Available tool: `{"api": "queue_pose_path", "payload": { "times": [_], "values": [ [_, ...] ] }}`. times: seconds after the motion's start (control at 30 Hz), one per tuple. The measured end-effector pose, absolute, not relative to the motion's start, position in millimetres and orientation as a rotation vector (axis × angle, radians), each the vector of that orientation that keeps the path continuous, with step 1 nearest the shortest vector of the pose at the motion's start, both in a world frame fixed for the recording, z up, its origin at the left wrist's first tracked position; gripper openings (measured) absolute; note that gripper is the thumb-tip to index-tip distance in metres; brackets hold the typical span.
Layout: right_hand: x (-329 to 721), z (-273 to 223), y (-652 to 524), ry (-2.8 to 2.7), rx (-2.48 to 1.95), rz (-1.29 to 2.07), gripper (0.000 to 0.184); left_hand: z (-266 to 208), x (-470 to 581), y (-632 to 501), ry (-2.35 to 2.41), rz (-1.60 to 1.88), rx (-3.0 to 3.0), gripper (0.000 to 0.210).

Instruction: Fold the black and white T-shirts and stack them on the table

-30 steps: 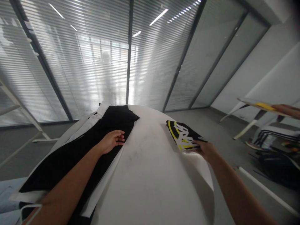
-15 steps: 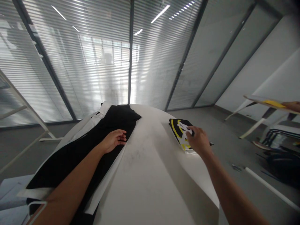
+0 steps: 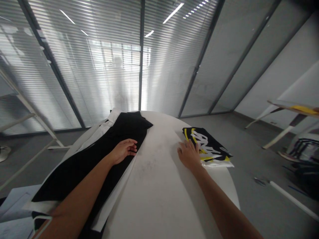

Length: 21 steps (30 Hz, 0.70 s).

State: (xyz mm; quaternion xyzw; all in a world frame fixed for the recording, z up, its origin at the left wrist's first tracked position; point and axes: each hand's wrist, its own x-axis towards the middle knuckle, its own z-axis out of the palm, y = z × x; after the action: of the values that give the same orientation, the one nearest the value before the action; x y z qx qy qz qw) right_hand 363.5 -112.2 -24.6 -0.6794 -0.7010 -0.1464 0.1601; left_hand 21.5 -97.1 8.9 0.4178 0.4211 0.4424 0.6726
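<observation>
Black fabric, a long flat piece with white border strips [image 3: 87, 162], spread lengthwise over the left side of the round-ended white bench [image 3: 154, 205], one pointed corner near the far edge. Over that fabric, close to its right border, the left hand [image 3: 124, 151]: grip loosely curled, fingers slightly parted, forearm across the near part. Touching the fabric or just above: cannot tell.

At the bench's right side, a folded black cloth printed in yellow and white [image 3: 205, 144], lying flat, with a white layer showing along its near edge. Right border out over the curved bench rim, overhanging. At its left border, the right hand [image 3: 189, 155], palm down: grip spread, fingers parted, partly over the cloth and partly over the bench top.

Between fabric and cloth, a long lane of bench top with grey smudges [image 3: 147, 166], widening toward the near side; hands well apart on either side of it. Beyond the right rim, grey floor [image 3: 251, 205] with a white rod [image 3: 294, 198] lying aslant. Past the far edge, a glass partition with blinds [image 3: 112, 66]. Off the left side, a white metal frame [image 3: 41, 121] standing near the bench.
</observation>
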Motion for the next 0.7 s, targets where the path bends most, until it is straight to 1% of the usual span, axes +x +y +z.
{"api": "queue_pose_path", "payload": {
  "times": [0.1,0.2,0.3,0.4,0.47,0.57,0.63,0.7],
  "values": [
    [347,-21,-116,-2.013,-1.853,-0.280,0.039,7,21,-96,0.957,0.997,0.961,0.016],
    [328,-21,-124,-2.142,-1.765,-0.150,0.043,6,22,-98,0.966,1.001,0.990,0.017],
    [320,-21,-130,-2.259,-1.722,-0.125,0.044,6,26,-101,1.008,1.010,1.022,0.016],
    [322,-19,-130,-2.255,-1.743,-0.118,0.044,8,30,-100,1.115,1.009,1.114,0.016],
    [325,-19,-129,-2.245,-1.752,-0.113,0.043,12,28,-94,1.290,0.997,1.261,0.018],
    [327,-21,-127,-2.234,-1.753,-0.120,0.043,21,13,-83,1.702,0.915,1.614,0.022],
    [328,-22,-126,-2.228,-1.753,-0.124,0.043,26,-2,-77,2.050,0.755,1.792,0.033],
    [328,-22,-126,-2.222,-1.760,-0.115,0.042,30,-17,-73,2.392,0.548,1.795,0.051]
  ]
}}
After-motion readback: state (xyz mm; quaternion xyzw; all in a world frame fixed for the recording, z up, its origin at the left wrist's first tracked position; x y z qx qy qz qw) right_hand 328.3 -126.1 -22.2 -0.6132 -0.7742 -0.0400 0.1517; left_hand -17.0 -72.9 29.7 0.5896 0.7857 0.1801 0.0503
